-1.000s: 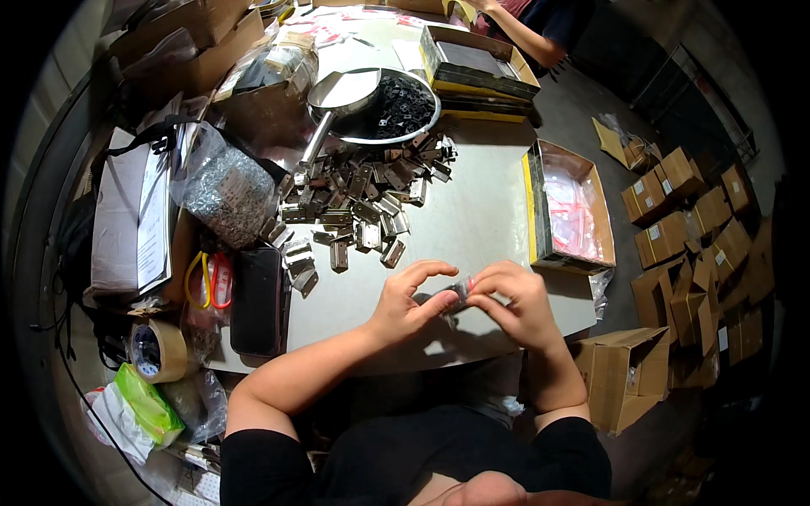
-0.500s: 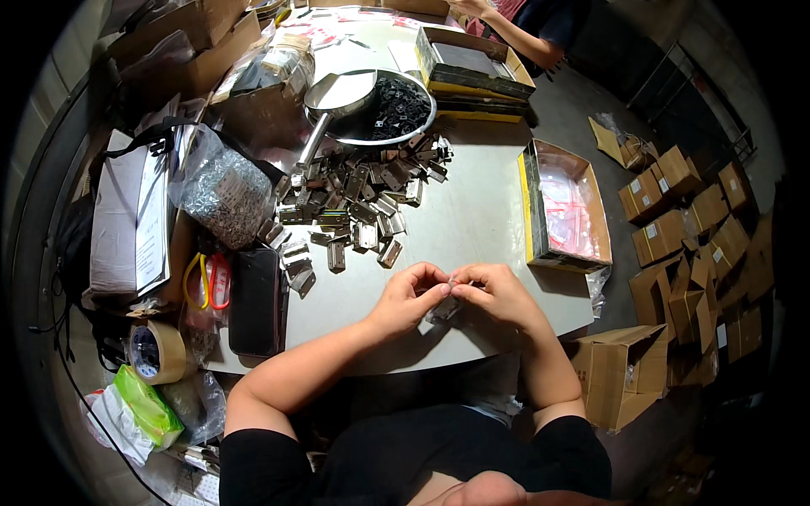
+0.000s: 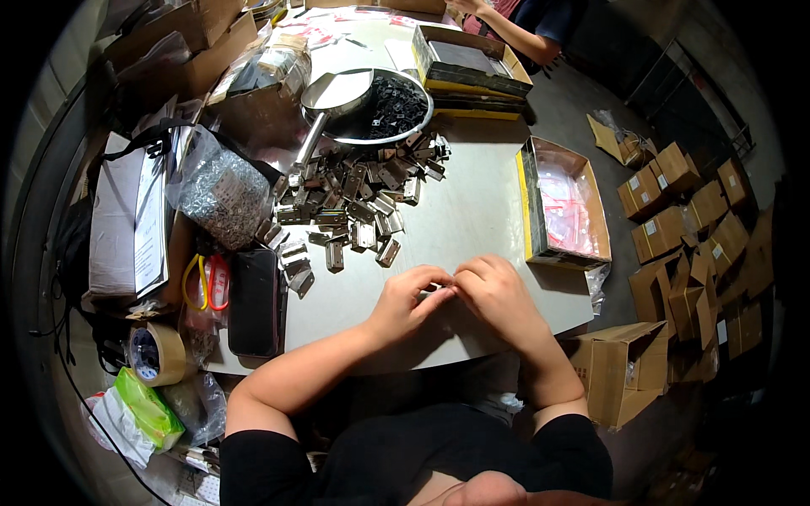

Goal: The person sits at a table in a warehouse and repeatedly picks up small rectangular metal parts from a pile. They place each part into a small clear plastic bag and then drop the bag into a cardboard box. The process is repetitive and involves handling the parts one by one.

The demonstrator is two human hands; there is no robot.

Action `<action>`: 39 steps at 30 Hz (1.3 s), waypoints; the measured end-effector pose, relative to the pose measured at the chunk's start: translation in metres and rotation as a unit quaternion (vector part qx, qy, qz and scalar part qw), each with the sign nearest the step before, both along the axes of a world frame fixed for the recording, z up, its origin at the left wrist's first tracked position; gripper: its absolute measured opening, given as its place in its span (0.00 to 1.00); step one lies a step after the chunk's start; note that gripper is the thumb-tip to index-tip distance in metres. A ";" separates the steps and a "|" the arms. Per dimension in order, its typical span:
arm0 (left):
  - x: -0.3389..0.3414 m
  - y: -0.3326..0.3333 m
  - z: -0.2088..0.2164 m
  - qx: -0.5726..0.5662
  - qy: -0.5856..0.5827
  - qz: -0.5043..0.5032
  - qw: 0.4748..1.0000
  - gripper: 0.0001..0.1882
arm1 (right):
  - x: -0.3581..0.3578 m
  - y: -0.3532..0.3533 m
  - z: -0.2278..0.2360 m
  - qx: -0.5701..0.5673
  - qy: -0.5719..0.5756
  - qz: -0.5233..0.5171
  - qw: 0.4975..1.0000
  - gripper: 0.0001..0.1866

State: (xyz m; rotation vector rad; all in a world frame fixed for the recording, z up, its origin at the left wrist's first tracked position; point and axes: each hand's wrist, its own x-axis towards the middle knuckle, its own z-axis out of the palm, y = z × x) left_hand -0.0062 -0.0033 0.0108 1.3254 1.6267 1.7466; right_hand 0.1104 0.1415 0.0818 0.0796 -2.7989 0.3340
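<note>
Shown above the near part of a pale table (image 3: 472,202): left hand (image 3: 411,299) and right hand (image 3: 498,295), with fingers curled inward, fingertips together, and any grip between them too hidden to tell. Visible beyond the left hand, 1 loose pile of metal hinge-like pieces (image 3: 359,190), on the near side of 1 bowl (image 3: 430,118); beyond the right hand, 1 open box (image 3: 525,211) of clear, red-edged bags (image 3: 564,207).

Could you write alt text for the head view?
A person's left hand and right hand meet over a pale table, anything held too hidden to identify. Beyond lie piled metal pieces and a bowl of black parts.
</note>
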 end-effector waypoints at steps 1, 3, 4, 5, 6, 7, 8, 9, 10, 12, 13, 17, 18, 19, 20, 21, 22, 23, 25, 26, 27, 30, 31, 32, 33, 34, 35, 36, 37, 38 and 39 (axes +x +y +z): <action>0.001 0.002 -0.002 -0.001 -0.032 0.002 0.999 0.08 | 0.001 0.000 -0.001 -0.038 0.006 0.010 0.999 0.07; -0.001 0.002 -0.002 -0.014 -0.022 0.025 0.999 0.06 | 0.000 0.003 -0.004 -0.115 0.016 0.038 0.992 0.07; -0.002 0.002 -0.002 -0.021 -0.018 0.036 0.999 0.06 | 0.000 0.007 -0.007 -0.123 0.011 0.036 0.992 0.08; -0.001 0.001 0.000 -0.014 0.002 0.044 0.999 0.06 | 0.002 0.011 -0.009 -0.131 0.006 0.031 0.991 0.08; 0.001 0.000 0.002 -0.007 0.023 0.052 0.998 0.05 | 0.003 0.013 -0.010 -0.139 0.000 0.026 0.990 0.08; 0.002 -0.001 0.005 0.000 0.043 0.060 0.997 0.05 | 0.005 0.012 -0.010 -0.139 0.006 0.031 0.990 0.09; 0.002 -0.002 0.007 0.020 0.068 0.074 0.995 0.04 | 0.005 0.009 -0.005 -0.139 0.013 0.036 0.990 0.09; 0.002 -0.002 0.009 0.040 0.093 0.087 0.991 0.03 | 0.005 0.006 -0.002 -0.139 0.019 0.041 0.989 0.09; 0.002 -0.003 0.009 0.061 0.118 0.101 0.986 0.02 | 0.005 0.003 0.001 -0.161 0.015 0.020 0.987 0.09; 0.003 -0.003 0.007 0.051 0.119 0.100 0.986 0.02 | 0.003 -0.004 0.004 -0.206 0.007 -0.021 0.978 0.08; 0.003 -0.004 0.007 0.046 0.120 0.100 0.987 0.02 | 0.001 -0.003 0.001 -0.191 0.009 -0.003 0.982 0.07; 0.005 -0.003 0.008 0.049 0.131 0.093 0.986 0.03 | -0.006 0.001 -0.009 -0.156 0.026 0.038 0.987 0.07; 0.005 -0.003 0.008 0.053 0.139 0.089 0.985 0.03 | -0.005 0.000 -0.010 -0.157 0.029 0.043 0.986 0.07; 0.005 -0.003 0.008 0.056 0.147 0.085 0.984 0.03 | -0.004 -0.001 -0.010 -0.169 0.038 0.049 0.984 0.07; 0.005 -0.004 0.007 0.057 0.135 0.087 0.985 0.03 | -0.002 -0.002 -0.010 -0.181 0.048 0.054 0.981 0.07; 0.006 -0.006 0.006 0.058 0.124 0.089 0.987 0.03 | 0.000 -0.002 -0.010 -0.193 0.059 0.059 0.978 0.07; 0.007 -0.006 0.005 0.059 0.112 0.089 0.988 0.03 | 0.004 0.000 -0.009 -0.210 0.049 0.035 0.976 0.07; 0.006 -0.007 0.006 0.058 0.104 0.094 0.988 0.03 | 0.011 0.003 -0.006 -0.226 0.039 0.011 0.973 0.07; 0.005 -0.006 0.008 0.056 0.089 0.101 0.989 0.03 | 0.024 0.011 -0.003 -0.241 0.020 -0.025 0.970 0.08; 0.004 -0.004 0.007 0.060 0.094 0.091 0.990 0.04 | 0.030 0.012 -0.003 -0.239 0.021 -0.030 0.970 0.09; 0.004 -0.003 0.005 0.064 0.100 0.080 0.990 0.04 | 0.037 0.013 -0.005 -0.236 0.022 -0.036 0.971 0.09; 0.004 -0.001 0.001 0.054 0.056 0.104 0.992 0.06 | 0.079 0.032 -0.007 -0.241 0.054 -0.098 0.964 0.09; 0.004 0.000 0.001 0.047 0.031 0.121 0.991 0.06 | 0.101 0.044 -0.005 -0.244 0.068 -0.126 0.959 0.10; 0.005 -0.001 0.000 0.038 0.032 0.114 0.992 0.07 | 0.124 0.050 0.006 -0.237 0.117 -0.169 0.949 0.09; 0.006 -0.001 -0.001 0.030 0.031 0.106 0.993 0.07 | 0.156 0.062 0.014 -0.240 0.128 -0.233 0.934 0.10; 0.007 -0.001 -0.002 0.022 0.032 0.096 0.995 0.08 | 0.187 0.069 0.023 -0.250 0.152 -0.319 0.901 0.09; 0.009 -0.002 -0.004 0.017 0.028 0.084 0.996 0.08 | 0.216 0.078 0.031 -0.229 0.168 -0.366 0.886 0.10; 0.011 0.000 -0.005 0.013 0.028 0.075 0.997 0.09 | 0.244 0.082 0.038 -0.214 0.184 -0.414 0.866 0.10; 0.012 0.000 -0.005 0.009 0.029 0.069 0.997 0.09 | 0.268 0.088 0.043 -0.104 0.158 -0.502 0.844 0.10; 0.013 0.000 -0.005 0.005 0.031 0.062 0.998 0.09 | 0.276 0.088 0.048 -0.008 0.148 -0.570 0.808 0.10; 0.014 0.001 -0.009 -0.003 0.029 0.057 0.998 0.10 | 0.280 0.096 0.047 0.049 0.164 -0.584 0.793 0.11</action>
